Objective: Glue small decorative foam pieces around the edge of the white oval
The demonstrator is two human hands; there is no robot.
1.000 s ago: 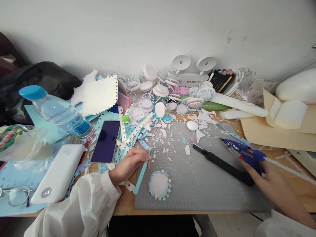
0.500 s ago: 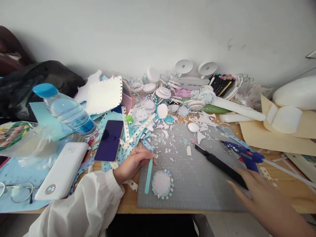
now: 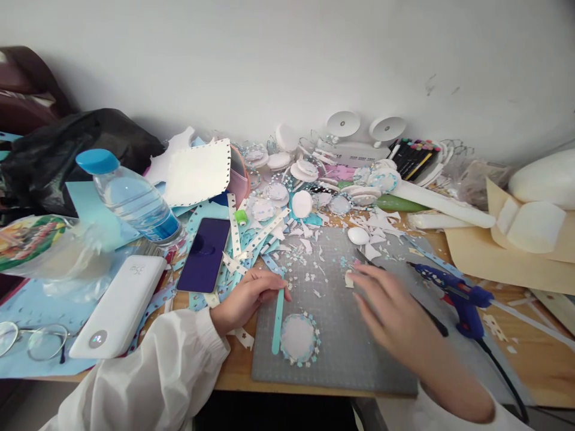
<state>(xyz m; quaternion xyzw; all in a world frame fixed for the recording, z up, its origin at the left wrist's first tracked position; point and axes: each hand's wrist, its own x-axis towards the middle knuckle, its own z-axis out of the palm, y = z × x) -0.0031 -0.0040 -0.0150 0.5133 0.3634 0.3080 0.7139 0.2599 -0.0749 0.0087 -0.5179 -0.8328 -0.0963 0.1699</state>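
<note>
My left hand pinches the upper end of a teal paper strip at the left of the grey cutting mat. Right of the strip lies a white disc edged with small blue and white stars. My right hand is over the middle of the mat, its fingers apart, with nothing seen in it. Beneath it lies a black-handled tool, partly hidden by the hand. A small cream scrap sits by the fingertips.
A blue glue gun with its cord lies at the right. At the left are a phone, a white power bank, glasses and a water bottle. White discs and paper scraps pile at the back.
My right hand has moved left from the tool's handle to the middle of the mat. My left hand still holds the strip. The view has shifted slightly.
</note>
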